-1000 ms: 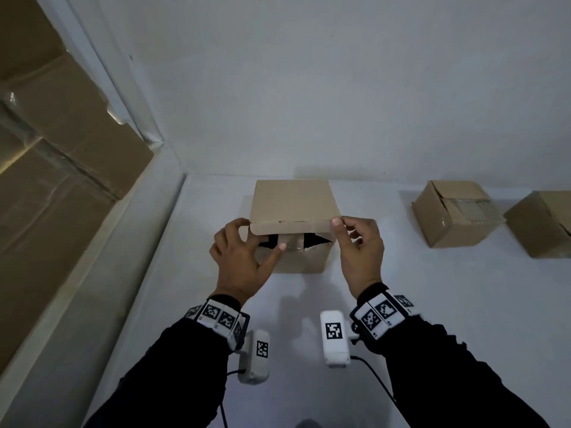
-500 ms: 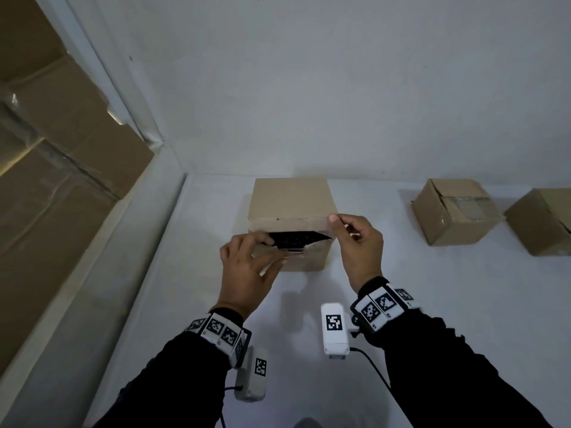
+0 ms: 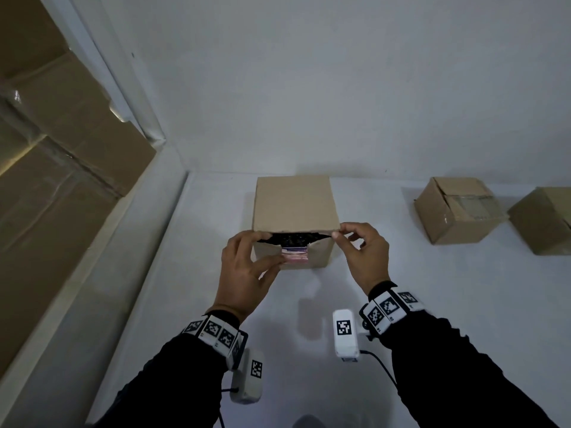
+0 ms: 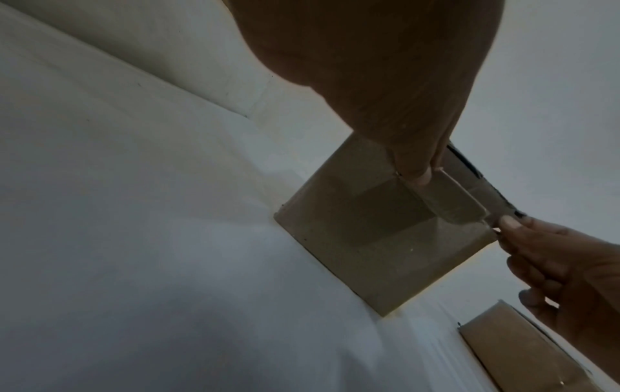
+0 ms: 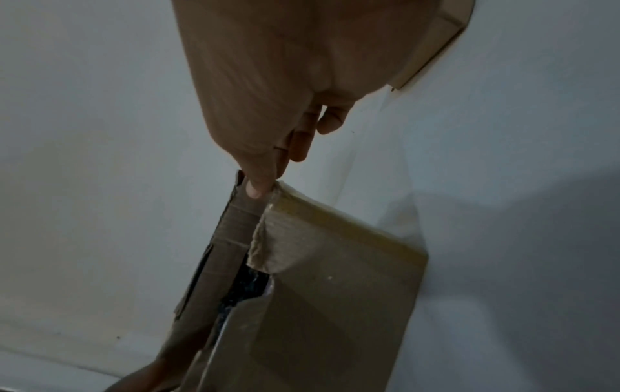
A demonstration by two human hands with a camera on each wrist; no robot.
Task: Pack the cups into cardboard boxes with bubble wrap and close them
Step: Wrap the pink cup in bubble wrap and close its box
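A brown cardboard box (image 3: 293, 208) stands on the white surface near the back wall. Its big lid flap (image 3: 295, 225) lies almost flat over a narrow dark gap (image 3: 293, 239). My left hand (image 3: 265, 248) grips the front left corner, with its thumb (image 4: 416, 169) pressing on the small front flap (image 3: 295, 257). My right hand (image 3: 339, 232) pinches the lid's front right corner, thumb (image 5: 255, 185) under the edge. Something dark shows inside the box (image 5: 335, 305); no cup is visible.
Two more cardboard boxes (image 3: 457, 211) (image 3: 543, 220) sit to the right along the wall. Large flattened cardboard sheets (image 3: 46, 180) lean at the left. The white surface (image 3: 432, 304) stretches in front of the box.
My left hand dropped from the lid's left corner to the front flap, then rose back to the corner with its thumb on the flap. The right hand kept its pinch on the lid.
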